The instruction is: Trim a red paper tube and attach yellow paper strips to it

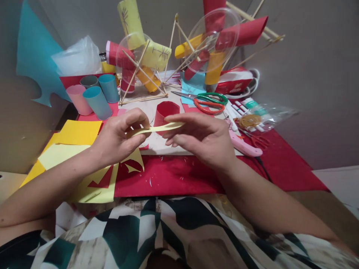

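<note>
Head camera, facing forward-down, close above paper strip (pixel 157 129).

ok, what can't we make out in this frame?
Head view:
- yellow paper strip: left end buried in left hand.
- right hand: thumb hidden beneath fingers, grip unclear.
- pink cutter: tip behind right hand.
- plastic bag: contents blurred.

Backs onto a plain grey wall (pixel 308 74), dimly lit. Meets a red-covered bench (pixel 182 175) below, with a pale surface (pixel 339 183) at right.
</note>
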Demonstrator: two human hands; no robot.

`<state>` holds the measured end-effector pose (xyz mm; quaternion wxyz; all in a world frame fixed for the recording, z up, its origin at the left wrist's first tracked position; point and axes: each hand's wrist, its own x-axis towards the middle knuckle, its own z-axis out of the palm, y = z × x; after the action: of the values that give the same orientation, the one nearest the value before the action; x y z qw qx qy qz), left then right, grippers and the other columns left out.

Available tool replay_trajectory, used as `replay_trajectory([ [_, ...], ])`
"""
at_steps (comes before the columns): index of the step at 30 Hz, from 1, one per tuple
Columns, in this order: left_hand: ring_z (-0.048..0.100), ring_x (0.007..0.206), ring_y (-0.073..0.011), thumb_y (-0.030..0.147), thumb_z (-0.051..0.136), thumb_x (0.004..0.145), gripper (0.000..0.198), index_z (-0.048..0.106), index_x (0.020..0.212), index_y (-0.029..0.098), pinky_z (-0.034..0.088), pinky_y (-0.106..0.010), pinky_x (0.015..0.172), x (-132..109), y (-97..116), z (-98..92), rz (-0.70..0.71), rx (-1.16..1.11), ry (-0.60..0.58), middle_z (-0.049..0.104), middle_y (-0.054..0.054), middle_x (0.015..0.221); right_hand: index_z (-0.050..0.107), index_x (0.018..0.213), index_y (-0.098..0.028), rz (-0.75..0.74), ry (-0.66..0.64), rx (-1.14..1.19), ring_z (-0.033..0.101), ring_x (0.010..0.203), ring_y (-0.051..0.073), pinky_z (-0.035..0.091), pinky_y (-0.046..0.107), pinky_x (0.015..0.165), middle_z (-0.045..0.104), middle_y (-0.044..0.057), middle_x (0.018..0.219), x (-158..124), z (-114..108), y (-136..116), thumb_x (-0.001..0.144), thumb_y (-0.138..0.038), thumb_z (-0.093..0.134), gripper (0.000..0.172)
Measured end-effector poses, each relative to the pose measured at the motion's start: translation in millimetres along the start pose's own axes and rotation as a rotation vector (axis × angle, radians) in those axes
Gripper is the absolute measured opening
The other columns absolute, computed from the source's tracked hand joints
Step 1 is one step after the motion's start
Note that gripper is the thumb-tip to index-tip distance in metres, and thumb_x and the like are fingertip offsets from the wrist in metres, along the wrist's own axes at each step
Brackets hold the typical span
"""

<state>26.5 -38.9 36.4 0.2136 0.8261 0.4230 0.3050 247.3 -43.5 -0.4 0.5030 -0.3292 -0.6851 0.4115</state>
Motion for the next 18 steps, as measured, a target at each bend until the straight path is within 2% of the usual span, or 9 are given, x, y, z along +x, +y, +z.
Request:
replay_trajectory([
  [3, 0.059, 0.075, -0.0123, 0.019, 0.064, 0.082, 0.006, 0.060, 0.087, 0.017, 0.048, -0.024, 0.068, 1, -4, -2.7, 0.044, -0.045, -0.009, 0.064, -0.002, 0.086, 0.073, 0.093, -0.022, -0.162, 0.033, -0.186, 0.071, 0.069, 0.014, 0.060, 0.026, 0.062, 0.078, 0.003, 0.089, 2, 2, 3, 0.083, -0.023, 0.072, 0.010],
  [7, 0.066, 0.089, -0.0146, 0.026, 0.073, 0.080, 0.039, 0.057, 0.115, 0.018, 0.052, -0.022, 0.069, 6, -6, -8.9, -0.075, -0.437, -0.218, 0.068, -0.005, 0.103, 0.073, 0.090, -0.020, -0.332, -0.039, -0.281, 0.070, 0.066, 0.012, 0.057, 0.022, 0.061, 0.077, 0.002, 0.083, 5, 3, 9, 0.086, -0.016, 0.068, 0.008],
  [8, 0.067, 0.091, -0.0141, 0.025, 0.073, 0.081, 0.043, 0.056, 0.120, 0.019, 0.053, -0.020, 0.069, 8, -7, -9.1, -0.124, -0.543, -0.273, 0.069, -0.005, 0.103, 0.072, 0.091, -0.020, -0.364, -0.076, -0.284, 0.070, 0.067, 0.012, 0.056, 0.021, 0.061, 0.077, 0.002, 0.082, 4, 3, 10, 0.087, -0.015, 0.066, 0.008],
  [10, 0.067, 0.087, -0.0106, 0.020, 0.072, 0.083, 0.037, 0.060, 0.117, 0.017, 0.053, -0.017, 0.071, 12, -9, -6.7, -0.208, -0.690, -0.350, 0.070, -0.003, 0.096, 0.071, 0.093, -0.019, -0.411, -0.144, -0.275, 0.069, 0.066, 0.011, 0.055, 0.020, 0.061, 0.076, 0.001, 0.079, 3, 4, 13, 0.089, -0.014, 0.063, 0.010],
  [13, 0.062, 0.072, -0.0046, 0.017, 0.075, 0.081, 0.018, 0.068, 0.097, 0.014, 0.049, -0.012, 0.065, 17, -13, 1.0, -0.319, -0.818, -0.368, 0.067, 0.002, 0.080, 0.069, 0.099, -0.018, -0.358, -0.157, -0.234, 0.067, 0.065, 0.009, 0.053, 0.019, 0.061, 0.074, 0.001, 0.081, 0, 6, 17, 0.091, -0.013, 0.061, 0.012],
  [16, 0.056, 0.061, -0.0020, 0.016, 0.078, 0.079, 0.014, 0.069, 0.090, 0.014, 0.044, -0.010, 0.057, 17, -15, 7.6, -0.383, -0.903, -0.331, 0.062, 0.005, 0.068, 0.064, 0.109, -0.022, -0.159, -0.093, -0.099, 0.068, 0.067, 0.010, 0.056, 0.021, 0.062, 0.073, 0.001, 0.089, -2, 8, 18, 0.091, -0.016, 0.062, 0.019],
  [18, 0.056, 0.061, -0.0023, 0.016, 0.078, 0.078, 0.015, 0.069, 0.089, 0.014, 0.045, -0.010, 0.057, 15, -14, 10.3, -0.396, -0.916, -0.320, 0.062, 0.005, 0.068, 0.060, 0.116, -0.025, -0.041, -0.066, 0.020, 0.068, 0.064, 0.010, 0.057, 0.021, 0.061, 0.071, -0.002, 0.083, -2, 9, 18, 0.092, -0.018, 0.063, 0.025],
])
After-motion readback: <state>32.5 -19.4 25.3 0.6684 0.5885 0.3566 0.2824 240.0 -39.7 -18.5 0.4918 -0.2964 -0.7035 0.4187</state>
